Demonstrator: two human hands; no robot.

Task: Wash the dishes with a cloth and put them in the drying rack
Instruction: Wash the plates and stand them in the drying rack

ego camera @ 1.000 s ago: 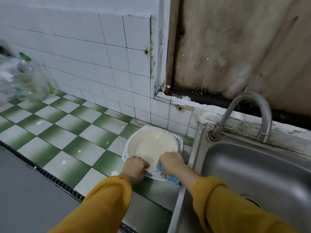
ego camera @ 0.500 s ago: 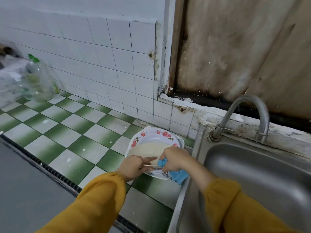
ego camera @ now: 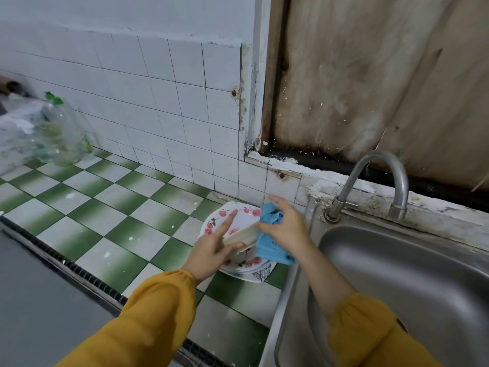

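Observation:
A cream plate (ego camera: 242,235) is tilted on edge above a stack of flower-patterned plates (ego camera: 244,263) on the green and white tiled counter. My left hand (ego camera: 211,250) pinches the cream plate's near rim with the thumb, while its index finger points straight out. My right hand (ego camera: 284,226) grips a blue cloth (ego camera: 268,246) pressed against the plate's right side. No drying rack is in view.
A steel sink (ego camera: 412,282) with a curved tap (ego camera: 370,181) lies just right of the plates. A clear plastic bottle with a green cap (ego camera: 59,131) and plastic bags stand at the far left. The counter (ego camera: 111,207) ends at a dark ribbed front edge.
The cream plate has been lifted off the stack and tipped up on its edge, uncovering the flowered plate beneath. My right hand with the cloth moved up along the plate's right side.

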